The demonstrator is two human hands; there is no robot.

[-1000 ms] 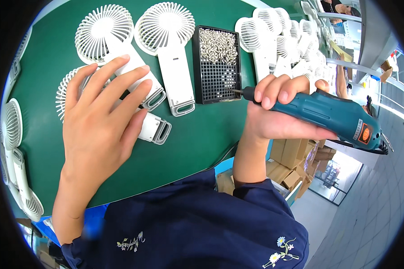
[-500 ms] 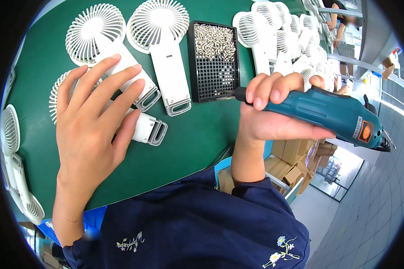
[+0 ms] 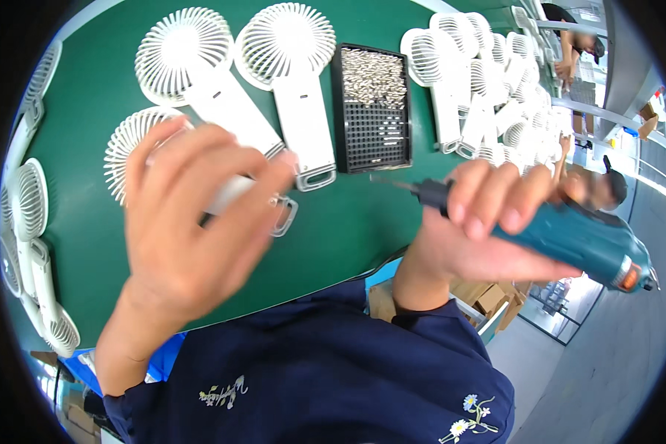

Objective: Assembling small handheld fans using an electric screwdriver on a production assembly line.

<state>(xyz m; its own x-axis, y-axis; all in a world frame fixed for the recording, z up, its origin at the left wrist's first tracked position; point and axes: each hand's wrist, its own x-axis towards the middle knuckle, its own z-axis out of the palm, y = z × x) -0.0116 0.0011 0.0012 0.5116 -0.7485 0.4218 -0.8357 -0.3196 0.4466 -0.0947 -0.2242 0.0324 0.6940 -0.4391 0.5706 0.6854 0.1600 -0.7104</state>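
My right hand (image 3: 488, 214) is wrapped around a teal electric screwdriver (image 3: 588, 240). Its thin bit points left, just below the near edge of a black perforated tray (image 3: 362, 137). Small silvery screws (image 3: 374, 74) heap in the tray's far half, and several sit in holes lower down. Over a white handheld fan (image 3: 126, 152) hovers my left hand (image 3: 192, 229), smeared by motion, its fingers bent. It hides much of that fan's handle; whether it touches the fan cannot be made out. Two more white fans, one at upper left (image 3: 233, 107) and one beside the tray (image 3: 303, 111), lie with looped handle ends toward me.
Many white fans (image 3: 488, 89) are piled right of the tray. More fans (image 3: 33, 200) line the left edge of the green tabletop (image 3: 333, 229). Cardboard boxes (image 3: 488, 296) stand below at right. Other people (image 3: 599, 185) are at the far right.
My left hand has moved slightly right, its fingers bending more. The screwdriver has come down and right, away from the tray, so its bit now shows against the tabletop. The view has shifted slightly.
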